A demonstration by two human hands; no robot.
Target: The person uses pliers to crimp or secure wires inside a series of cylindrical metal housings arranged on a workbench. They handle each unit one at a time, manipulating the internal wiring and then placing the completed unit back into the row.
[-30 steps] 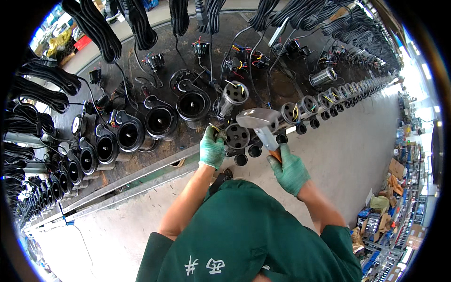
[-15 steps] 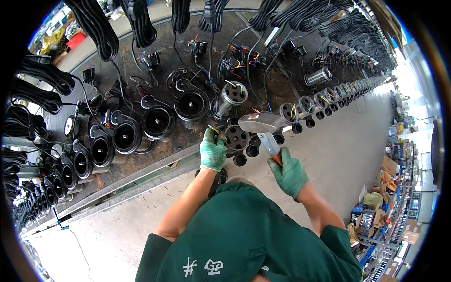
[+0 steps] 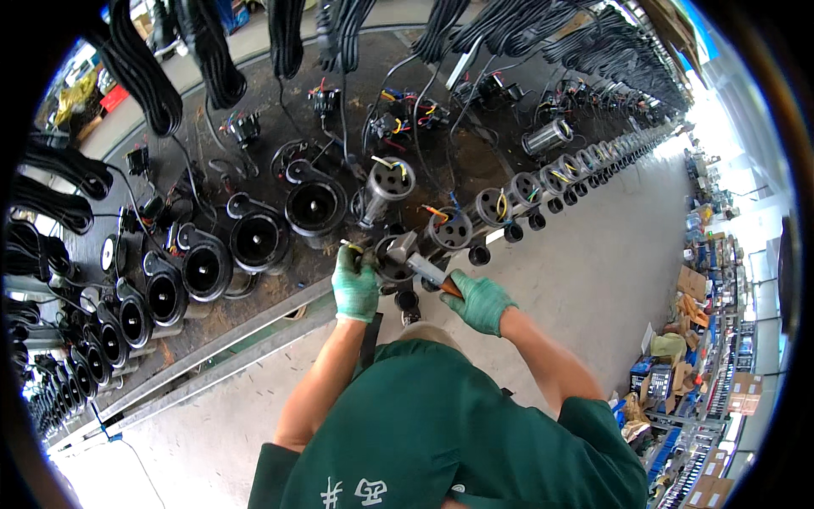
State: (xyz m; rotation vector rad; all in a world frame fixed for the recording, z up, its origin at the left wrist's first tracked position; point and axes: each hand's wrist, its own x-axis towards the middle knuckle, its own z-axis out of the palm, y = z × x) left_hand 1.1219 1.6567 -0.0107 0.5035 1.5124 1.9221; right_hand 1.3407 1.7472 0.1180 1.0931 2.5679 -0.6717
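Note:
My right hand (image 3: 482,302), in a green glove, is closed around the wooden-handled hammer (image 3: 428,270). The hammer's metal head (image 3: 402,247) is over the end of a grey metal cylinder (image 3: 395,270) at the table's front edge and hides part of it; whether they touch I cannot tell. At that cylinder's left side is my left hand (image 3: 354,287), also gloved in green. Its fingers are bent together, with light-tipped wires (image 3: 352,247) sticking out at them. To the right stands a similar cylinder (image 3: 449,230) with orange and blue wires.
Behind stands another metal cylinder (image 3: 391,178) with wires. Black round housings (image 3: 315,207) line the table edge to the left; more cylinders (image 3: 525,188) run off to the right. Bundled black cables (image 3: 287,38) hang along the back. Shelves with boxes (image 3: 744,394) are far right.
The hammer head has come down and left, from raised above the row onto the cylinder by my left hand. The whole view has shifted, so the table's things appear further left.

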